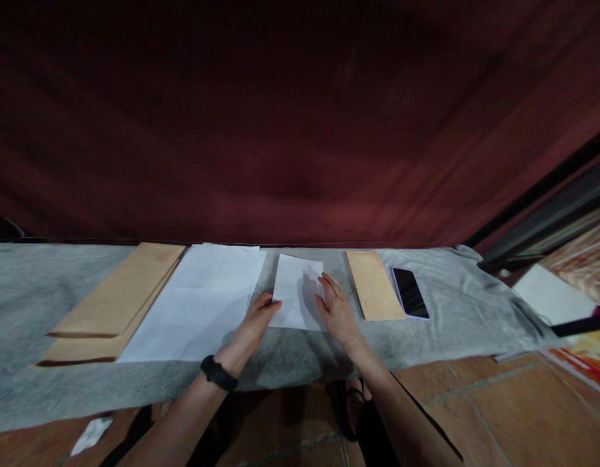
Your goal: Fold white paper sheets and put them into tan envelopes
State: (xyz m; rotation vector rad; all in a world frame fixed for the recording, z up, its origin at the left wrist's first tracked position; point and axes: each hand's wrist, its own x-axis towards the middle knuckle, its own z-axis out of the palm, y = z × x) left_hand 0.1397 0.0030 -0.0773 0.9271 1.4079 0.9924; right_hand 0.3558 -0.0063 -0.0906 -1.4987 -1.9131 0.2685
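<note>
A small white sheet of paper [296, 285], perhaps folded, lies in front of me on a grey cloth. My left hand [257, 319], with a black band on its wrist, is closed at the sheet's lower left edge, the thumb on top and the other fingers partly hidden. At the right edge, my right hand [337, 312] is open, its fingers stretched out and casting a shadow on the paper. Left of the small sheet spreads a stack of larger white sheets [197, 298]. On the other side lies a stack of small brown envelopes [375, 285].
Large brown envelopes [119, 285] overlap at the left. A phone [410, 293] rests beyond the small envelopes. The grey cloth [465, 311] covers the narrow surface, backed by a dark red curtain [300, 143]. White scrap [91, 434] lies on the tiled floor [475, 395].
</note>
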